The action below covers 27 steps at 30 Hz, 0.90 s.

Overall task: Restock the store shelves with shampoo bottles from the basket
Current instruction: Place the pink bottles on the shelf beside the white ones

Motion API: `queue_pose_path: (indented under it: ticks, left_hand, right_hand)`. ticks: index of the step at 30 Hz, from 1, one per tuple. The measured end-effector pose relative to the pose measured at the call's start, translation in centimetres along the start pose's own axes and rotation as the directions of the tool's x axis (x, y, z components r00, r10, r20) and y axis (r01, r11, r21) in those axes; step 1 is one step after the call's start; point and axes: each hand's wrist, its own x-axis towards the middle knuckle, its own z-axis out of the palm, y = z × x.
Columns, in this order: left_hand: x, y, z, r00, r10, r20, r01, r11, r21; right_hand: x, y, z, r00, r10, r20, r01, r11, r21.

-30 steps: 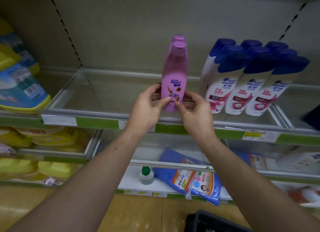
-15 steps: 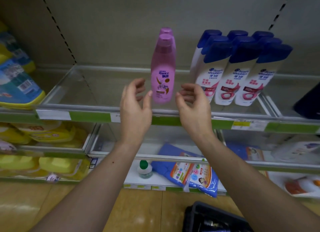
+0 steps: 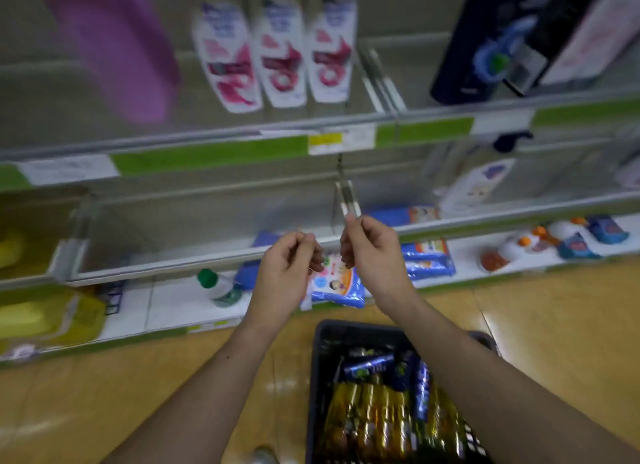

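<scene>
Both my hands hang in mid-air, holding nothing. The fingers of my left hand (image 3: 287, 276) and right hand (image 3: 375, 255) are loosely curled, the two sets of fingertips near each other but apart. Below my fingers sits the black basket (image 3: 320, 352), with gold bottles (image 3: 367, 425) and blue bottles (image 3: 369, 365) in it. Up and left of my fingers, the pink shampoo bottle (image 3: 117, 55) stands blurred on the shelf (image 3: 207, 155); three white shampoo bottles (image 3: 282, 58) stand above them.

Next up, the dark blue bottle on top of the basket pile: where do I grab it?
Likely round its middle, from above: the dark blue bottle lies on its side atop the pile in the basket, nothing over it.
</scene>
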Motion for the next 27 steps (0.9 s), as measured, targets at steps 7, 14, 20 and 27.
queue_pose_path:
  ticks: [7,14,20,27]
  left_hand:
    - [-3.3,-11.2,12.3,0.954,-0.162,0.251,0.132,0.982,0.132]
    - [-6.2,-23.3,21.6,0.861,-0.332,0.386,0.220,0.926,0.305]
    - [-8.7,-32.9,26.6,0.778,-0.464,0.423,0.287,0.862,0.418]
    - [-9.8,-40.1,27.8,0.701,-0.537,0.469,0.300,0.819,0.490]
  right_hand:
    - [-3.4,13.4,-11.8,0.964,0.198,-0.179,-0.204,0.979,-0.016]
    - [-7.5,27.2,-20.4,0.890,0.344,-0.300,-0.381,0.922,-0.071]
    - [-10.3,38.4,-25.2,0.779,0.519,-0.353,-0.591,0.795,-0.135]
    - [-10.2,48.9,-28.2,0.686,0.595,-0.419,-0.725,0.609,-0.321]
